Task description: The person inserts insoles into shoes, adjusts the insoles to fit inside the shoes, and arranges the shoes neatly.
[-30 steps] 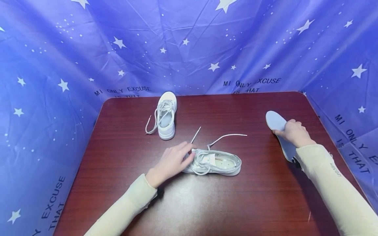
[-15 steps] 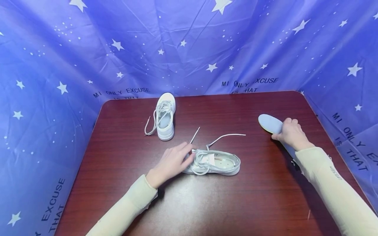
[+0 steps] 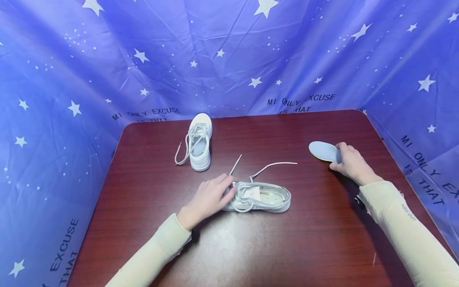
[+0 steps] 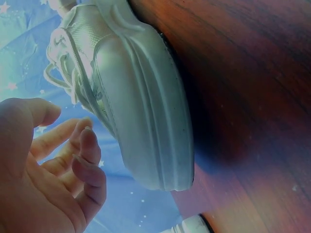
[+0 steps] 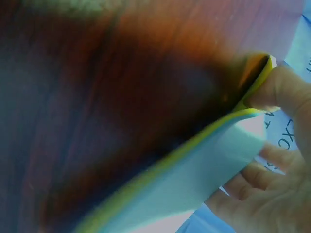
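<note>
Toward the right side of the table, my right hand (image 3: 353, 161) grips a pale insole (image 3: 320, 151) by its edges. In the right wrist view the insole (image 5: 189, 179) shows a yellow underside edge, with the thumb on one side and the fingers on the other. My left hand (image 3: 209, 197) is at the toe of a white sneaker (image 3: 270, 207) that lies sideways in the middle. Its fingers, loosely bent in the left wrist view, are beside the sneaker's laces (image 4: 73, 73). The sneaker's inside is visible, and its loose laces trail toward the back.
A second white sneaker (image 3: 201, 143) stands further back on the left, toe toward the curtain, a lace hanging to its left. The dark red wooden table (image 3: 143, 179) ends at a blue star-printed curtain (image 3: 229, 59) on three sides.
My right hand has turned the insole so that its front end swings left and down in the view, and more of its rear is hidden. The left hand stays at the sneaker's toe.
</note>
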{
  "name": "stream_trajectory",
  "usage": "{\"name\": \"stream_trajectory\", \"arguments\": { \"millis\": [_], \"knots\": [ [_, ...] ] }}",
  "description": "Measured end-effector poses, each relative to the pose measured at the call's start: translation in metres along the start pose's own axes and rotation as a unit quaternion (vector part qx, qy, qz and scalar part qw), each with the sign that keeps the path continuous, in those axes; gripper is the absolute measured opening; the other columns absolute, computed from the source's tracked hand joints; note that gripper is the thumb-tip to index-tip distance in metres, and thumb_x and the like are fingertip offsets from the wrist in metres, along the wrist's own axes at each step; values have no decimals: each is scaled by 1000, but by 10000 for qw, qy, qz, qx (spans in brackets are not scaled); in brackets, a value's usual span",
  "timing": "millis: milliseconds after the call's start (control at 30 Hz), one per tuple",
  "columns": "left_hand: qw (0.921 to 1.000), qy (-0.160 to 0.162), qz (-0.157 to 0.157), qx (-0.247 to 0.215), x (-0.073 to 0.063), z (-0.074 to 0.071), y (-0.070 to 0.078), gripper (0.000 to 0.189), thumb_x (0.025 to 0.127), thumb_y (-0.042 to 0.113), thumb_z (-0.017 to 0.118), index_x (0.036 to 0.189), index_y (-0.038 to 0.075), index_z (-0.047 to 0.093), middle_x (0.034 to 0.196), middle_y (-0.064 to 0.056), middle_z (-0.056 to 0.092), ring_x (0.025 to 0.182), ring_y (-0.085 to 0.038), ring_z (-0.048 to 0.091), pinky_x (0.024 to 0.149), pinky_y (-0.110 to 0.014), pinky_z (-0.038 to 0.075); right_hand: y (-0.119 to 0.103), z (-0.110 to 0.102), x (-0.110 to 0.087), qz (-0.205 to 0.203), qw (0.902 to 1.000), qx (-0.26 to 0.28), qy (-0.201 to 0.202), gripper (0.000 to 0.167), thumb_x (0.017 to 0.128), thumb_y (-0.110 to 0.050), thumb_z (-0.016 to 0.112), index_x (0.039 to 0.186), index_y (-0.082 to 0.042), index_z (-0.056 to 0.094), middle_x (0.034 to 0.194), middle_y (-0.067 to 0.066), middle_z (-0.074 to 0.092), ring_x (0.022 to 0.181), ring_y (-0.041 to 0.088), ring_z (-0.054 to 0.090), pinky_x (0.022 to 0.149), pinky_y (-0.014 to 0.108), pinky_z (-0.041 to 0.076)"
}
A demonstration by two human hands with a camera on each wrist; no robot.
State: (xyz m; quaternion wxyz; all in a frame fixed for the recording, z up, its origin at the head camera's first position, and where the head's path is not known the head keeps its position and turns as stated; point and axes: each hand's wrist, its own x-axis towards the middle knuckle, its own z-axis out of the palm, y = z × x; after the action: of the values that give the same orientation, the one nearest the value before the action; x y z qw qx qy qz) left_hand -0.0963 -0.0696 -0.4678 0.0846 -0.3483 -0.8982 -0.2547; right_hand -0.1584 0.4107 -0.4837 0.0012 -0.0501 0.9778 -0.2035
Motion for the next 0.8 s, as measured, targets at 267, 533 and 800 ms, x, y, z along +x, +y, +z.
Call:
{"name": "stream_trajectory", "arguments": {
  "millis": [267,533,800],
  "knots": [
    [10000,44,25,47,1,0,3,19,100,22,63,117,17,69,89,4,64,65,-16,58,51,-36,46,2,2,-2,-128,9996,-22,231,58,87,-12,77,130,9,44,108,41,51,95,58,50,79,68,41],
    [9999,20,84,63,1,0,1,19,100,23,63,117,16,70,93,3,68,69,-18,63,53,-39,49,0,0,2,-362,9982,-162,447,42,93,-11,69,127,10,58,114,40,63,98,53,62,83,66,47],
    [9985,176,467,217,4,-3,5,11,99,21,66,107,16,70,88,2,63,62,-16,56,49,-35,45,-8,-5,-6,-1015,9927,-268,592,35,85,-3,75,117,8,68,105,31,70,88,44,66,79,60,51]
  ]
}}
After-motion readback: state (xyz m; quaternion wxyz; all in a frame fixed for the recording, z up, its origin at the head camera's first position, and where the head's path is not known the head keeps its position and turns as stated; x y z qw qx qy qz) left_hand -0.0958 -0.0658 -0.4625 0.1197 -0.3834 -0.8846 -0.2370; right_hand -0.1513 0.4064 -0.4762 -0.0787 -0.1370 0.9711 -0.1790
